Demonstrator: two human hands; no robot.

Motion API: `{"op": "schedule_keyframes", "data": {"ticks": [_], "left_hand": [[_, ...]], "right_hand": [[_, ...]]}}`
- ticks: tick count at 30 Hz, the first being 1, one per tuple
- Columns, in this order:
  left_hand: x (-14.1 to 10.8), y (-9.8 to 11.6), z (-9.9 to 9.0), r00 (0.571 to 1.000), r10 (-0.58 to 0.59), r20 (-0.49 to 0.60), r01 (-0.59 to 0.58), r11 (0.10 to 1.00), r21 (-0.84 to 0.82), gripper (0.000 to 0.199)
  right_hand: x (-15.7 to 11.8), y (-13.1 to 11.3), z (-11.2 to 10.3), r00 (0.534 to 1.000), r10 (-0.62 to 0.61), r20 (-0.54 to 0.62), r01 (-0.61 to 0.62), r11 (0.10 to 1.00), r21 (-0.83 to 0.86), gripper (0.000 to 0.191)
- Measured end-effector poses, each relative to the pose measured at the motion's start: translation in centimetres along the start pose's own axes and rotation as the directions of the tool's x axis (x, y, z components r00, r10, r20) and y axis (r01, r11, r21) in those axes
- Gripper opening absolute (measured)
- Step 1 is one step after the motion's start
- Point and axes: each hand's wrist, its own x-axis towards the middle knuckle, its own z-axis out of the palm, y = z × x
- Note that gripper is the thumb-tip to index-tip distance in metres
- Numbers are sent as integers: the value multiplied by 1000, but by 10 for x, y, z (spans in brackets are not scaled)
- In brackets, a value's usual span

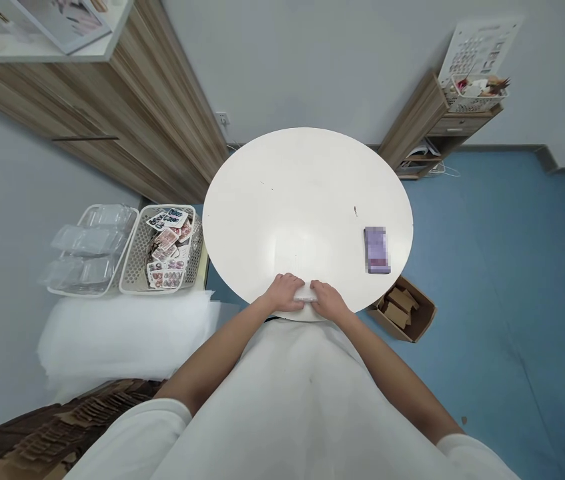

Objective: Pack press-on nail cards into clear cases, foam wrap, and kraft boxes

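Between my two hands, close to the near edge of the round white table, sits a small flat whitish box that looks like clear plastic. The fingers of my left hand close on its left end. At the opposite end, my right hand grips it the same way. What lies inside the box is too small to make out. A purple-screened phone-like object, blurred by pixels, lies on the table's right side, apart from both hands.
Left of the table stand a white basket of nail-design cards and another basket of clear plastic boxes. White foam sheets lie nearer. A cardboard box sits below right. A wooden cabinet rises behind left.
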Motion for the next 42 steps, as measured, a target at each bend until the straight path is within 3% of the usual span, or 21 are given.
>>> {"op": "schedule_keyframes", "data": {"ticks": [5,10,14,18,23,29,35,37,39,40,42], "left_hand": [[-7,-1,-1,999,-22,-23,21,999,-32,39],[-5,-23,-13,998,-67,-17,60,961,-272,46],[-6,-43,-15,985,-162,-52,125,897,-425,31],[-3,-56,-8,950,-308,-53,244,836,-491,25],[3,-63,1,873,-487,-31,381,719,-581,21],[10,-67,8,806,-589,-58,451,674,-585,16],[7,-63,9,777,-626,-64,486,661,-571,19],[3,-54,10,743,-651,-157,483,684,-547,34],[-1,-41,12,695,-634,-339,464,756,-462,50],[-3,-34,13,696,-580,-422,444,811,-381,54],[-5,-19,17,794,-387,-469,338,922,-189,55]], "right_hand": [[-3,-2,-11,996,47,74,-57,989,137,25],[18,3,-32,995,71,63,-83,975,204,20],[37,10,-46,989,83,125,-114,959,261,23],[52,18,-51,976,133,170,-186,919,347,27],[63,26,-49,972,188,141,-230,884,408,28],[65,39,-41,952,304,45,-287,830,479,35],[53,46,-31,838,514,-181,-322,735,597,48],[42,44,-23,777,576,-253,-310,701,643,52],[28,40,-12,729,635,-253,-316,642,699,57],[21,37,-6,718,662,-216,-326,594,735,59],[11,31,6,715,685,-139,-338,513,789,62]]}}
